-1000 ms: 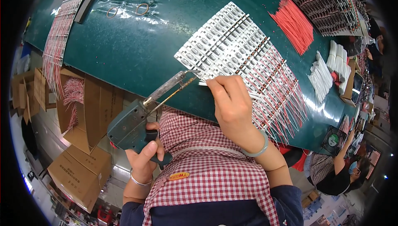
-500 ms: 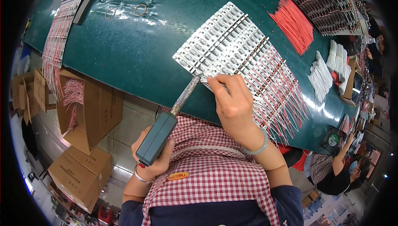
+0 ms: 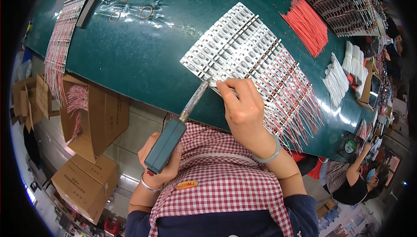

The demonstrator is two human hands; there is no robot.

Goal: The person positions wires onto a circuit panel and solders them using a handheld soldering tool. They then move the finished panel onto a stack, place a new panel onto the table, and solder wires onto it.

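My left hand (image 3: 160,161) is wrapped around the boxy dark green handle of a soldering iron (image 3: 167,143). The iron's metal shaft points up and away, its tip at the near left edge of a panel of small white circuit boards (image 3: 230,41). Right beside that tip, my right hand (image 3: 243,106) pinches what look like thin white wires (image 3: 213,83) between thumb and forefinger. Their far ends are hidden under the palm. Rows of red and white wires (image 3: 299,93) trail off the panel's right side, partly behind my right hand.
Loose red wires (image 3: 306,26) and white wires (image 3: 335,80) lie right of the panel. Stacked wired panels (image 3: 336,4) stand at the far right. Rubber bands (image 3: 146,12) and another wired panel (image 3: 65,33) lie left. Cardboard boxes (image 3: 106,119) stand below the table edge. A person (image 3: 354,180) sits at right.
The panel has shifted very slightly. Both hands stay almost in place, the iron's tip still at the panel's edge.
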